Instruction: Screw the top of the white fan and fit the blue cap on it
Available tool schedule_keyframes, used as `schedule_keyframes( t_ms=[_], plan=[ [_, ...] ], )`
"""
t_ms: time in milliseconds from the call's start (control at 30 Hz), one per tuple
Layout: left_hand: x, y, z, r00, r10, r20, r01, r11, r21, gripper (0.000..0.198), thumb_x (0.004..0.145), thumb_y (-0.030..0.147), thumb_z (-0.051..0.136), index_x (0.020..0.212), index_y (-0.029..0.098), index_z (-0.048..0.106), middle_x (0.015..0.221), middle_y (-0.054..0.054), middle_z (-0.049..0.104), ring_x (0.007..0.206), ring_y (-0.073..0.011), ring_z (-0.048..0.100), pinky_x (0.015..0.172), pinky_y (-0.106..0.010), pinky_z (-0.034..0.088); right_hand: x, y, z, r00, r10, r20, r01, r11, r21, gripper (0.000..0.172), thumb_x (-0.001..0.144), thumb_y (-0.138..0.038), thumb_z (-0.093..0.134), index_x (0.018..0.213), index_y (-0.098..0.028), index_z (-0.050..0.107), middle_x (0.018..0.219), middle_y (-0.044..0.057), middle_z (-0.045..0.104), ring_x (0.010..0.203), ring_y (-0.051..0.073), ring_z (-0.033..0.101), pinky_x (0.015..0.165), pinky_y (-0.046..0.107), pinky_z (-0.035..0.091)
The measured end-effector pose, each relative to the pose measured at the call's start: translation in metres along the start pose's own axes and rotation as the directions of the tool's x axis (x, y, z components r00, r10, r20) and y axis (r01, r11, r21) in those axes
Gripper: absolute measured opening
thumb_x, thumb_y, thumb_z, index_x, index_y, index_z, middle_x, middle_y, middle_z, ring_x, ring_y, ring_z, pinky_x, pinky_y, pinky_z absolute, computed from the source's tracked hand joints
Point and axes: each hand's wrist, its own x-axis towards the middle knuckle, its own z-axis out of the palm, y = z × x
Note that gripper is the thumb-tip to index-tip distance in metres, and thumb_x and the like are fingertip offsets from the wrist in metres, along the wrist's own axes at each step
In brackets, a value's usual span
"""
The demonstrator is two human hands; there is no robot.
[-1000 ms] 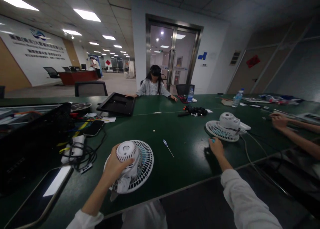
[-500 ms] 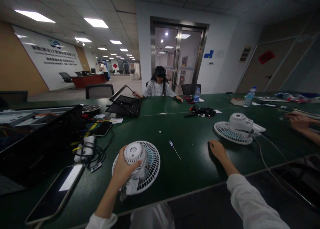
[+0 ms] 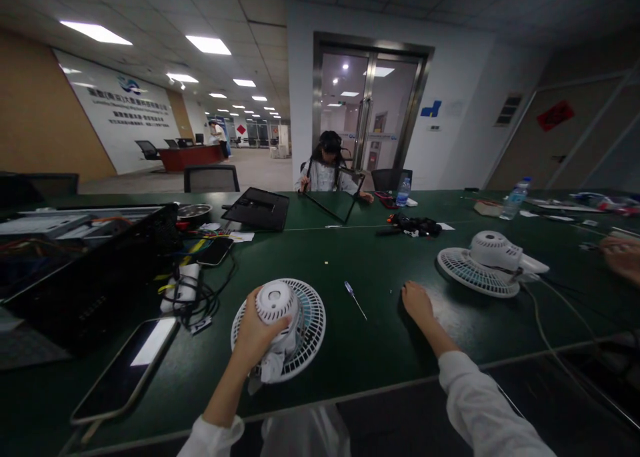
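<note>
My left hand is closed round the round motor housing of a white desk fan, which lies grille-down on the green table just in front of me. My right hand rests knuckles-up on the table to the right, fingers curled under so that what they hold, if anything, is hidden. A small blue-handled screwdriver lies loose between the fan and my right hand, a short way left of that hand.
A second white fan with its cord lies at the right. On the left are a phone, tangled cables and a black case. A person opposite holds a black frame; another person's hand shows at the right edge.
My right hand slid left along the table, closer to the screwdriver. The person opposite lifted a black frame off the flat panel and swung it right. My left hand kept hold of the fan.
</note>
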Motion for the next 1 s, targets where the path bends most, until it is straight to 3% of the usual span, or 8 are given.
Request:
schedule_keyframes(
  t_ms=[167, 367, 833, 1000],
  plan=[
    [-0.001, 0.003, -0.001, 0.999, 0.035, -0.029, -0.034, 0.998, 0.059, 0.062, 0.053, 0.027, 0.071, 0.109, 0.020, 0.045, 0.109, -0.007, 0.059, 0.109, -0.0270, 0.057, 0.099, -0.046, 0.041, -0.005, -0.016, -0.004, 0.999, -0.045, 0.027, 0.043, 0.996, 0.080, 0.031, 0.083, -0.012, 0.042, 0.104, -0.011, 0.064, 0.121, 0.015, 0.062, 0.115, 0.023, 0.055, 0.104, 0.038, 0.035],
    [-0.001, 0.002, -0.001, 0.999, 0.035, -0.013, -0.035, 0.997, 0.063, 0.063, 0.054, 0.030, 0.071, 0.110, 0.020, 0.045, 0.110, -0.008, 0.059, 0.109, -0.0278, 0.057, 0.097, -0.047, 0.042, -0.020, -0.038, -0.007, 0.990, -0.122, 0.068, 0.108, 0.978, 0.177, 0.035, 0.082, -0.014, 0.044, 0.108, -0.016, 0.067, 0.123, 0.008, 0.062, 0.117, 0.019, 0.055, 0.105, 0.035, 0.037],
    [-0.002, 0.005, -0.001, 0.999, 0.024, -0.031, -0.022, 0.998, 0.058, 0.064, 0.053, 0.027, 0.072, 0.111, 0.021, 0.045, 0.107, -0.006, 0.061, 0.106, -0.0270, 0.059, 0.095, -0.045, 0.044, -0.028, -0.114, -0.001, 0.967, -0.229, 0.114, 0.197, 0.951, 0.239, 0.035, 0.086, -0.013, 0.043, 0.113, -0.016, 0.065, 0.126, 0.010, 0.060, 0.119, 0.020, 0.054, 0.104, 0.036, 0.039],
    [-0.002, 0.003, 0.000, 0.999, 0.032, -0.034, -0.030, 0.998, 0.056, 0.063, 0.053, 0.025, 0.072, 0.110, 0.021, 0.046, 0.106, -0.006, 0.061, 0.106, -0.0267, 0.059, 0.095, -0.044, 0.045, -0.029, -0.121, -0.002, 0.954, -0.276, 0.115, 0.238, 0.934, 0.267, 0.036, 0.088, -0.016, 0.044, 0.119, -0.016, 0.061, 0.128, 0.009, 0.058, 0.120, 0.019, 0.053, 0.105, 0.036, 0.037]
  ],
)
